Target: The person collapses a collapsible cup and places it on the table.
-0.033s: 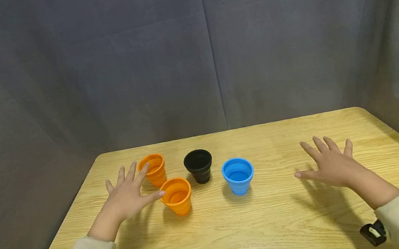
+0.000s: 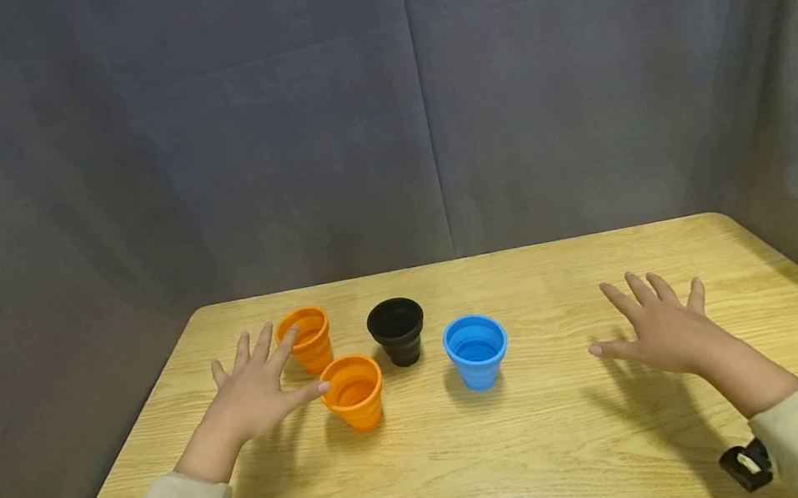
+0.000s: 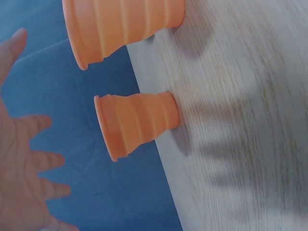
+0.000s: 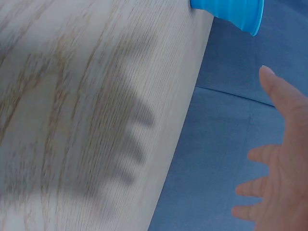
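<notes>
Left hand (image 2: 255, 394), lower left: fingers spread, gripping nothing, near front orange cup (image 2: 355, 398) and rear orange cup (image 2: 314, 346). Black cup (image 2: 398, 335) just below frame centre; blue cup (image 2: 477, 355) to its lower right. Right hand (image 2: 663, 332), lower right: fingers splayed, empty. Ribbed, tapering walls suggest light, soft silicone; best hold likely under thick rims. Wood-grain tabletop (image 2: 560, 438).

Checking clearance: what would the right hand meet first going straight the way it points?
The right hand would likely meet the grey curtain behind the table first; the blue cup sits to its left, though depth is unclear.
</notes>
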Available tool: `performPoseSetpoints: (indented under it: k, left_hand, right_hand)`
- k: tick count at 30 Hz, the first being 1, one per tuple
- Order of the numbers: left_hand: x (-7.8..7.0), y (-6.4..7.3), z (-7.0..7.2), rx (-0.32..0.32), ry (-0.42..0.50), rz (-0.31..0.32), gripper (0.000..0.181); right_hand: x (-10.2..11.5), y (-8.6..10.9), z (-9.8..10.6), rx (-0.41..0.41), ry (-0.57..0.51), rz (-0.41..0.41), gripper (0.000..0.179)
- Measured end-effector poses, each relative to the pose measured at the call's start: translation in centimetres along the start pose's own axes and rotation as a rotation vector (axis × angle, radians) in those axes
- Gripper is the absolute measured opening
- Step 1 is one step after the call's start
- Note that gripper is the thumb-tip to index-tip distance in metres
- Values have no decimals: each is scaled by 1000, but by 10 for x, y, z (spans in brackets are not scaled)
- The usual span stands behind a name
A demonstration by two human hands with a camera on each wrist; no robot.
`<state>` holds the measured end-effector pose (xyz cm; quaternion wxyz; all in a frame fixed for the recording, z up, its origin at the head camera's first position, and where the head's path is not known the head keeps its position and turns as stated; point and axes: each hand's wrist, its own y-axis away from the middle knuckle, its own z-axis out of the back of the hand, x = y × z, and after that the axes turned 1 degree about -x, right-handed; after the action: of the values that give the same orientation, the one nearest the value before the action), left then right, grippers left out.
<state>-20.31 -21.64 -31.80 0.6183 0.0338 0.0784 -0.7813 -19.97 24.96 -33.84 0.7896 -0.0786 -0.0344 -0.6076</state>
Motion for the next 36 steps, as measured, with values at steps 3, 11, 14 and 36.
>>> performPoseSetpoints:
  k: [3,11,14,36]
  left_hand:
    - [0,0,0,1,-4,1,93]
    - [-3,-1,4,-6,-4,0,95]
    - [-5,0,5,2,-6,6,95]
    - [-45,-4,5,13,36,-95,91]
  right_hand:
    - [0,0,1,8,0,0,95]
    - [0,-1,9,21,-3,-2,96]
    - [0,-1,10,29,-8,4,96]
    - [17,-9,0,37,-56,51,94]
